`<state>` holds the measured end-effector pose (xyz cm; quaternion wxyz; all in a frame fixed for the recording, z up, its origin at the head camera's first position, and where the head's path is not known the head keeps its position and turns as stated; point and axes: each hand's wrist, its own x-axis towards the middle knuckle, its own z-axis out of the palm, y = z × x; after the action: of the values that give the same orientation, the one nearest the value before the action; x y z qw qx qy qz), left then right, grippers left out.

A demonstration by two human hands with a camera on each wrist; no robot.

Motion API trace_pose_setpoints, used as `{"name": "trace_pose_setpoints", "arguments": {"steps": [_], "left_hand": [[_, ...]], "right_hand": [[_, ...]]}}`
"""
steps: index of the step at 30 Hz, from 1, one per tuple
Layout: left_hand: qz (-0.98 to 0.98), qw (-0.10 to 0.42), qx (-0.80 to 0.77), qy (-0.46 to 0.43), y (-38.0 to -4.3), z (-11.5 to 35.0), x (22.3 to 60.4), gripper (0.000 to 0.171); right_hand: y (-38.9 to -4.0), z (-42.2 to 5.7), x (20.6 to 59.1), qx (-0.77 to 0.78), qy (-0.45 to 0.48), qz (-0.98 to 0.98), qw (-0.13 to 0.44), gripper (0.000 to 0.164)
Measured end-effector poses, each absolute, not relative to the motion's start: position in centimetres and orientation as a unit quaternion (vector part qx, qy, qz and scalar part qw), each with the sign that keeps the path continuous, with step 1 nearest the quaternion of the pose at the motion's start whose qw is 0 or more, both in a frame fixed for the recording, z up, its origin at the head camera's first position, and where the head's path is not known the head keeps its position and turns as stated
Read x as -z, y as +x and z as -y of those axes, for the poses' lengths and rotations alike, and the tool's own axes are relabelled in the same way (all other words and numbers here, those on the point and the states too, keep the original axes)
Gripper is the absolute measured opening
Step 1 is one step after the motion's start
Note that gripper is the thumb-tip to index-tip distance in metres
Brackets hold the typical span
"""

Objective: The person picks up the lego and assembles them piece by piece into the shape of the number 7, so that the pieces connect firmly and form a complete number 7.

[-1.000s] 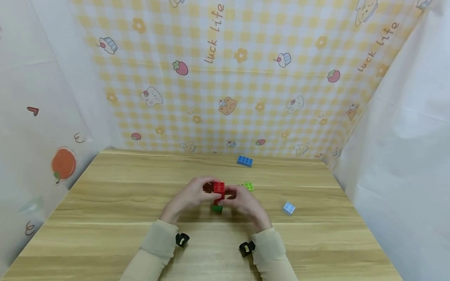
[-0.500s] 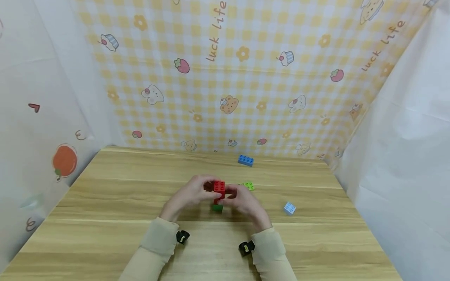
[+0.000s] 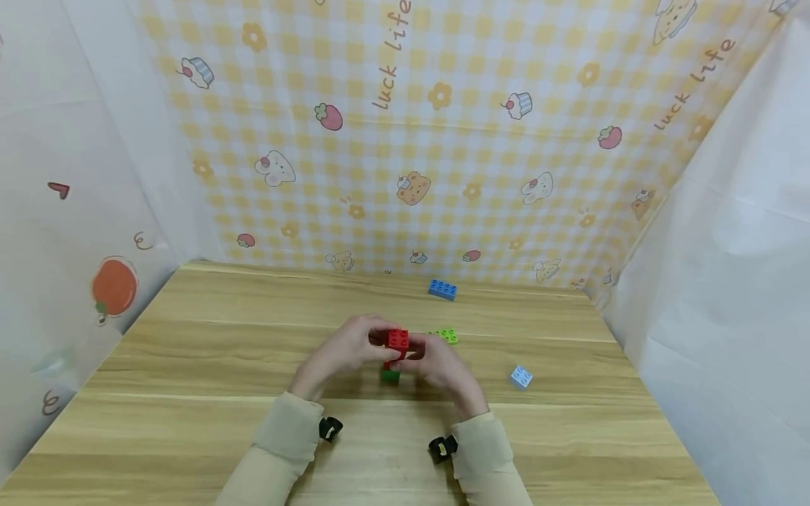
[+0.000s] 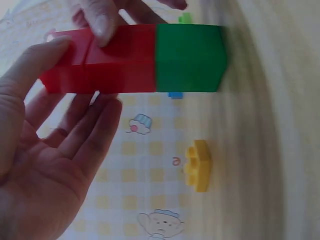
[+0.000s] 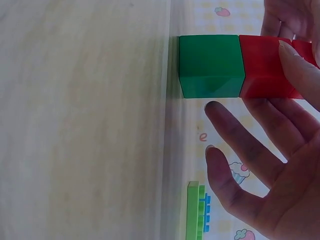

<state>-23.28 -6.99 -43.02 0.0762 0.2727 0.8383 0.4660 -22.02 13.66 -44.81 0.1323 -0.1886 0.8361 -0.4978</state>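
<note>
In the middle of the table, a small stack of toy building blocks stands between the two hands. Its base is a green block [image 5: 212, 65], with a red block [image 4: 125, 55] above it and another red block [image 3: 398, 339] on top. The left hand [image 3: 351, 344] grips the top red block between thumb and fingers. Lower down, the right hand [image 3: 439, 365] pinches the middle red block; two of its fingers extend free below the stack in the right wrist view. The top block looks slightly tilted against the one beneath.
A blue block [image 3: 442, 289] lies near the table's back edge. Behind the right hand is a lime-green block [image 3: 447, 336], partly covered. A light blue block [image 3: 522, 377] lies to the right. A yellow block [image 4: 199, 166] shows only in the left wrist view.
The top red block has shifted slightly to the right and tipped relative to the block below. Both hands keep their hold with little movement.
</note>
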Motion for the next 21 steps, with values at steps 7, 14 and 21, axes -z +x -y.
{"name": "trace_pose_setpoints", "arguments": {"steps": [7,14,21], "left_hand": [[-0.819,0.072,-0.509,0.254,-23.3,7.4,43.8,0.032],[-0.803,0.067,-0.542,0.24,-22.9,7.4,45.2,0.033],[-0.787,0.064,-0.567,0.234,-22.7,7.0,45.6,0.035]], "right_hand": [[-22.2,-13.4,44.8,0.499,-0.194,-0.834,0.131,0.035],[-22.3,-13.4,45.1,0.479,-0.197,-0.846,0.126,0.035],[-22.2,-13.7,45.1,0.485,-0.198,-0.842,0.127,0.033]]}}
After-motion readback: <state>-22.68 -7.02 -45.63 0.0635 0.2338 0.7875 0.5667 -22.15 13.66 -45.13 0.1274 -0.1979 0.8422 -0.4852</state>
